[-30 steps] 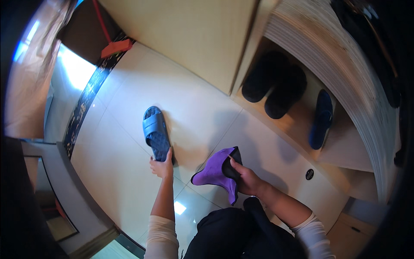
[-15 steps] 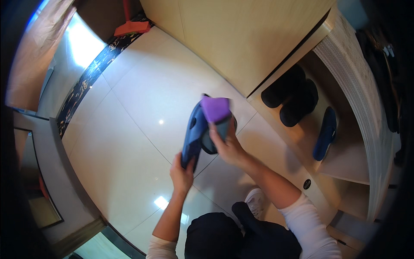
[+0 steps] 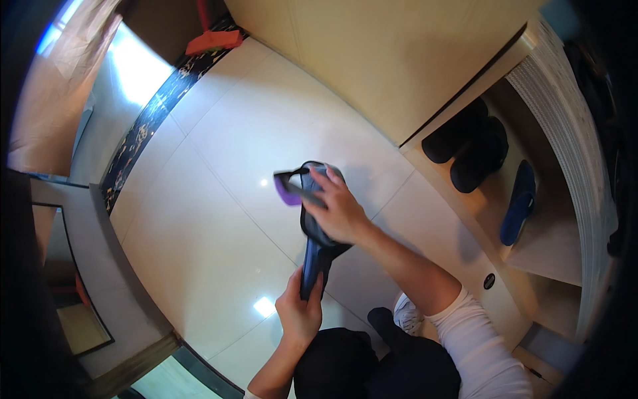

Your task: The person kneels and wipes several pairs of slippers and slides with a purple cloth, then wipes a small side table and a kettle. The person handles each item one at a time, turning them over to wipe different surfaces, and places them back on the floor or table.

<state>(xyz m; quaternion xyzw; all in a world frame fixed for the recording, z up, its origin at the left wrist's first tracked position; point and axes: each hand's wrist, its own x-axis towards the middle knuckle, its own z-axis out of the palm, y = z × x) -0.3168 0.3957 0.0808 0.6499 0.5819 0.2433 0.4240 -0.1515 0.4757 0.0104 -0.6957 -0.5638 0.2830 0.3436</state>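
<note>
**Inspector:** State the position of the hands.

**Assistant:** The left hand (image 3: 300,311) is closed around the lower end of a dark blue slipper (image 3: 318,234), which is held clear of the cream tiled floor (image 3: 219,166), its long axis running up and away from the person. The right hand (image 3: 339,211) lies over the upper part of the same slipper, fingers curled onto it and pressing a purple cloth (image 3: 288,194) against it. Only a corner of the cloth shows beyond the fingers, at the slipper's left edge.

**Inspector:** How firm is the right hand's hold?

**Assistant:** The fingers are bent down over cloth and slipper together; whether the thumb closes underneath cannot be told.

**Inspector:** Surroundings?

**Assistant:** To the right, well apart from the hands, an open low shelf (image 3: 531,247) holds a pair of black shoes (image 3: 470,147) and, beside them, a second blue slipper (image 3: 519,202). A red dustpan-like object (image 3: 214,41) lies on the floor at the far edge, by a dark patterned tile border (image 3: 143,138).
</note>
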